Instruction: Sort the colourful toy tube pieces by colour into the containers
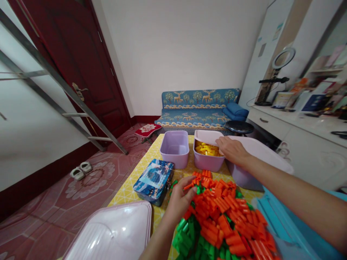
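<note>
Orange pieces (226, 213) and green pieces (187, 234) lie heaped at two o'clock on my counter (130, 191), my left fingers (186, 180) half-curled at their ten-o'clock edge, and beyond, at one o'clock, my right fingers (222, 142) bend by the lid (206, 136) partly covering a box (208, 163) of yellow pieces (206, 148), both grips unclear.

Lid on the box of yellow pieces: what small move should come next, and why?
Probably draw the lid toward the near rim with the right hand: its fingers are at the lid's edge, and the lid covers only the far part of the box, leaving yellow pieces exposed.
</note>
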A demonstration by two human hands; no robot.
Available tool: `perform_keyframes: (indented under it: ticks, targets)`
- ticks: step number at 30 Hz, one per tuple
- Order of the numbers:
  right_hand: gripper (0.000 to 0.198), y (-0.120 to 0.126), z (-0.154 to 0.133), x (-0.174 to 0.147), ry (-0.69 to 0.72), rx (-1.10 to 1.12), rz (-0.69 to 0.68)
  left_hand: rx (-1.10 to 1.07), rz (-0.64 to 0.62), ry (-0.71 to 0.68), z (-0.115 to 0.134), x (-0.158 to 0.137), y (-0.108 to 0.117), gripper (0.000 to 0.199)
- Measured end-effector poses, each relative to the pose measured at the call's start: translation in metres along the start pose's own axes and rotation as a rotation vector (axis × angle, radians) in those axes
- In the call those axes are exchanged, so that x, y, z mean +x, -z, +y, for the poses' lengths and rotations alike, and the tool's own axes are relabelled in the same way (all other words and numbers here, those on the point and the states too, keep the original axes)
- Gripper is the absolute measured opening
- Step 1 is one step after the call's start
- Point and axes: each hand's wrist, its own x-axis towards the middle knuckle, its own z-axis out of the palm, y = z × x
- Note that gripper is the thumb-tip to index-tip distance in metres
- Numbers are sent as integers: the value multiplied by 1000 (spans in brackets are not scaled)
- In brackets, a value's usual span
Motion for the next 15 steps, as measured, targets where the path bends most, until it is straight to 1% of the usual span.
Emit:
perform_keyframes:
  ticks: [2, 4, 8, 11, 13, 15]
  targets:
    - [25, 0, -1, 4, -27, -9, 14, -104, 11, 36, 3, 16, -2, 53]
    - [25, 0, 2, 9, -94, -13, 41, -204, 34, 71, 10, 31, -3, 60]
    - [25, 3, 21, 18, -262, 2, 122, -372, 99, 113, 26, 53, -7, 59]
    - [26, 6, 32, 19, -350, 13, 187, -429, 121, 122, 28, 62, -9, 60]
    - [26, 11, 32, 17, -410, 72, 284, -448, 122, 124, 25, 66, -10, 63]
    - [21, 19, 21, 13, -480, 226, 448, -461, 144, 116, 23, 67, -9, 65]
